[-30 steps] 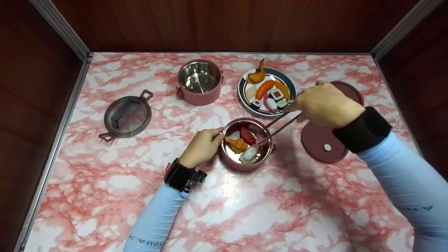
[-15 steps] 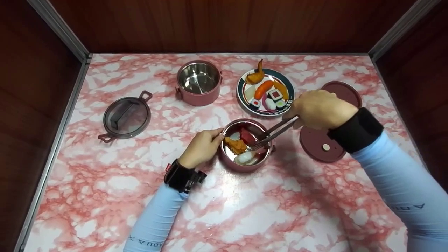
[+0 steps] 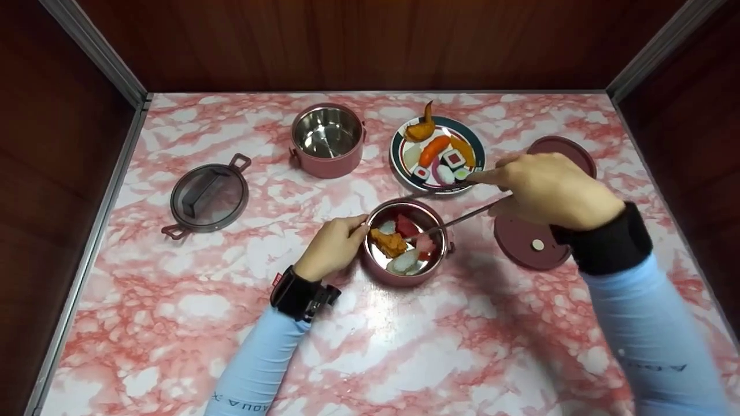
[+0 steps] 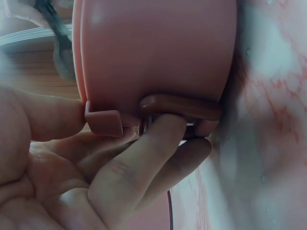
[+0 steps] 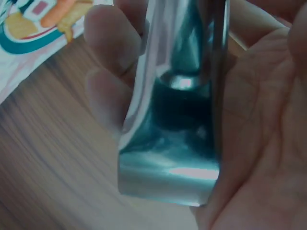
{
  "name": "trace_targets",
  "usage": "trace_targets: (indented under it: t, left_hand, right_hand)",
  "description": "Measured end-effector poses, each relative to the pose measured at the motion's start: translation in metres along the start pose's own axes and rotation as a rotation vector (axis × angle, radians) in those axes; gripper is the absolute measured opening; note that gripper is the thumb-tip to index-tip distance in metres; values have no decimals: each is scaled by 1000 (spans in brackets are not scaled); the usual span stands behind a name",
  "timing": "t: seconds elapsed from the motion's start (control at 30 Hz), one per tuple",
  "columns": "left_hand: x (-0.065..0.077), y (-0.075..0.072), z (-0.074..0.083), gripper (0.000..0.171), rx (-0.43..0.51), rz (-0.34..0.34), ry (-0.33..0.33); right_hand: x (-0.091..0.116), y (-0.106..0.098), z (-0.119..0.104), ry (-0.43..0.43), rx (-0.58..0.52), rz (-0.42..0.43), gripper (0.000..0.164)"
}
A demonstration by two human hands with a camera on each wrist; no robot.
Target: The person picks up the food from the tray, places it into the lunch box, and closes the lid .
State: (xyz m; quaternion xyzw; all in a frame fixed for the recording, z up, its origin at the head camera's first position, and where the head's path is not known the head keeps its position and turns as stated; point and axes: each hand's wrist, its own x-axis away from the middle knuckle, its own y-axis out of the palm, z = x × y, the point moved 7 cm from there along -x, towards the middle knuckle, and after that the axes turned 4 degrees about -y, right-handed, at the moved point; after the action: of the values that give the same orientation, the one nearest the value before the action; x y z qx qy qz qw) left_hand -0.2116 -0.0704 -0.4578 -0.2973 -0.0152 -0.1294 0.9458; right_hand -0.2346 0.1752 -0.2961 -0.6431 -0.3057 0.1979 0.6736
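Note:
My left hand holds a pink pot by its side; in the left wrist view its fingers curl at the side handle. Inside the pot lie a fried-chicken-like piece, a red piece, a pale oval piece and a pinkish piece. My right hand, right of the pot, grips metal tongs near their bent end. The tongs are spread: one arm reaches into the pot, the other passes over its far rim.
Behind stands a second pink pot with nothing inside. A plate of toy-like food, including sushi rolls and a sausage, sits at the back. Dark lids lie at right, partly under my right hand; a glass lid lies at left.
The tongs closed inside the pot, then spread wide. The pinkish piece now shows at the pot's right side. My right hand has shifted slightly; the left hand keeps its hold.

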Motion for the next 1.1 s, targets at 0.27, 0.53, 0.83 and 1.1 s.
trace_targets:
  t: [0.27, 0.53, 0.83, 1.1]
  left_hand:
    - [2, 3, -4, 37, 14, -22, -35]
    - [4, 5, -6, 37, 21, -22, -26]
    - [4, 5, -3, 36, 18, -16, -8]
    - [1, 0, -1, 38, 22, -13, -20]
  right_hand:
    - [27, 18, 26, 89, -171, 189, 61]
    - [42, 49, 46, 269, -314, 402, 53]
    - [49, 81, 53, 417, -401, 654, 42]
    - [45, 95, 70, 571, -455, 654, 42]
